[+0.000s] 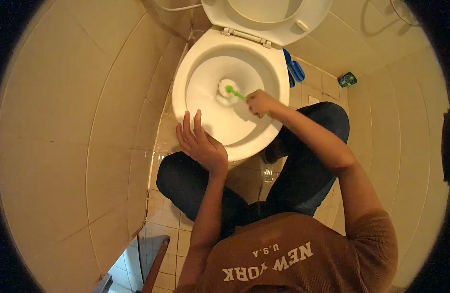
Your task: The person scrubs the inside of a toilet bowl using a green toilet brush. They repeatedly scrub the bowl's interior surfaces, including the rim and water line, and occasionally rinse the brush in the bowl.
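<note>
A white toilet bowl (182, 100) stands in front of me with its seat and lid (312, 14) raised at the far side. My right hand (260, 103) is closed round the green handle of a toilet brush (237, 93). The brush's round white head is down at the bottom of the bowl, over the drain. Over the near left part of the rim, my left hand (200, 146) is open with its fingers spread. It appears to hold nothing; whether it touches the rim I cannot tell.
Tiled walls (49, 122) rise close on the left and right. Blue objects (296, 71) lie on the floor behind the bowl's right side, and a small green packet (347, 79) sits in the far right corner. A brown door edge (155, 263) shows at lower left.
</note>
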Tool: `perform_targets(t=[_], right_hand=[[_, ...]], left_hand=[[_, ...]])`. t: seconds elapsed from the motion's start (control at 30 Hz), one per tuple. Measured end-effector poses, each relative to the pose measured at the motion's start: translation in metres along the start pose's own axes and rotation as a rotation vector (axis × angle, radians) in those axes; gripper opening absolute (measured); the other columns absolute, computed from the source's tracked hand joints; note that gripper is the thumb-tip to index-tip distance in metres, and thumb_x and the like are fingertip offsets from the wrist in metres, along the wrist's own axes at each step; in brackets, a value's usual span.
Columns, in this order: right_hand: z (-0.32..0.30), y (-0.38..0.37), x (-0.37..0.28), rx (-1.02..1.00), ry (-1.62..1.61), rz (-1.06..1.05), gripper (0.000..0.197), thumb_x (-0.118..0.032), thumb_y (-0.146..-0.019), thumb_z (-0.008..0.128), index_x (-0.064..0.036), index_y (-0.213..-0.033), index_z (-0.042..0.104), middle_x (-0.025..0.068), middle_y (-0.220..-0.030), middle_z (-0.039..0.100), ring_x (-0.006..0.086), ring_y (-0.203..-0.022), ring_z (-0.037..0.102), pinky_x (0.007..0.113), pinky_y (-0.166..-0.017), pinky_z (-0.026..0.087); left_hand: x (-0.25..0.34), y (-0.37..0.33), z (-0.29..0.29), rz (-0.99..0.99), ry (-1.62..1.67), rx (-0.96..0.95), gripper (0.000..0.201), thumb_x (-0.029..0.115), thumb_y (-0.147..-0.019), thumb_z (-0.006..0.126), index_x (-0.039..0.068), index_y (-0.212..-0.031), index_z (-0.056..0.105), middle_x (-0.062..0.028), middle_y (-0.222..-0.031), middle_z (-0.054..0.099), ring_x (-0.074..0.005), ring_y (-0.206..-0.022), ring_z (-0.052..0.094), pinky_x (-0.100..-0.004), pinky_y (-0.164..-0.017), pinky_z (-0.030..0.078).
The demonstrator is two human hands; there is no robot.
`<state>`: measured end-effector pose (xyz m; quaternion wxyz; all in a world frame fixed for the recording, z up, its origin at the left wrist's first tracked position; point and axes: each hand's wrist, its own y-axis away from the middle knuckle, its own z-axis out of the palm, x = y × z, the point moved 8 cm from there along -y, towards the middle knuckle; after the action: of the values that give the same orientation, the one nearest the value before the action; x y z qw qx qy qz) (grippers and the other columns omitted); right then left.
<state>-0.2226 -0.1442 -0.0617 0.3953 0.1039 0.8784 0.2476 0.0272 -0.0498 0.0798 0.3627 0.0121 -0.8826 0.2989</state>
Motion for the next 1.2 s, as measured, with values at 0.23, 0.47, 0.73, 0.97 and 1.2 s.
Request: perform_targets(t=[0.23, 0.47, 0.73, 0.97, 1.2], right_hand=[[0.01, 0.042, -0.037, 0.115, 0.471, -0.182, 0.022, -0.015, -0.082, 0.057, 0.0056, -0.083, 0.063, 0.0275, -0.076, 0.065, 0.0426, -0.071, 0.065, 0.047, -0.068, 0.053], [0.001, 0.153, -0.101, -0.068, 0.817, -0.203, 0.045, -0.007, -0.085, 0.053, 0.0094, -0.126, 0.048, 0.0275, -0.078, 0.063, 0.0371, -0.076, 0.067, 0.046, -0.068, 0.054], [-0.011, 0.082, -0.098, 0.441, 0.56, -0.243, 0.045, -0.006, -0.089, 0.046, 0.0075, -0.132, 0.043, 0.0254, -0.082, 0.062, 0.0396, -0.07, 0.065, 0.047, -0.06, 0.054], [0.028, 0.164, -0.112, 0.066, 0.614, -0.405, 0.048, -0.009, -0.089, 0.047, 0.0057, -0.135, 0.042, 0.0267, -0.08, 0.061, 0.0399, -0.073, 0.065, 0.048, -0.067, 0.054], [-0.031, 0.214, -0.113, -0.241, 0.6, -0.498, 0.054, -0.013, -0.084, 0.063, -0.0032, -0.135, 0.049, 0.022, -0.082, 0.062, 0.0388, -0.074, 0.064, 0.045, -0.068, 0.051]], left_hand=[[-0.002, 0.006, 0.007, 0.006, -0.002, -0.032, 0.057, -0.009, -0.08, 0.049, 0.016, -0.131, 0.051, -0.0065, -0.142, 0.043, -0.038, -0.133, 0.034, -0.0517, -0.106, 0.029], [0.004, 0.002, 0.006, 0.035, 0.05, -0.019, 0.055, -0.007, -0.081, 0.046, 0.014, -0.132, 0.051, -0.0096, -0.142, 0.043, -0.0389, -0.132, 0.034, -0.0529, -0.107, 0.027], [0.006, 0.0, 0.007, 0.019, 0.036, -0.056, 0.052, -0.005, -0.084, 0.045, 0.014, -0.132, 0.05, -0.0096, -0.142, 0.043, -0.0393, -0.133, 0.032, -0.0532, -0.107, 0.027], [-0.004, 0.006, 0.011, -0.001, 0.043, -0.013, 0.039, 0.01, -0.098, 0.033, 0.008, -0.134, 0.048, -0.0111, -0.142, 0.044, -0.0391, -0.132, 0.033, -0.0521, -0.108, 0.025], [-0.001, 0.006, 0.004, 0.032, 0.115, 0.076, 0.04, 0.016, -0.101, 0.027, 0.0, -0.135, 0.043, -0.0171, -0.14, 0.044, -0.0406, -0.129, 0.036, -0.0522, -0.108, 0.025]])
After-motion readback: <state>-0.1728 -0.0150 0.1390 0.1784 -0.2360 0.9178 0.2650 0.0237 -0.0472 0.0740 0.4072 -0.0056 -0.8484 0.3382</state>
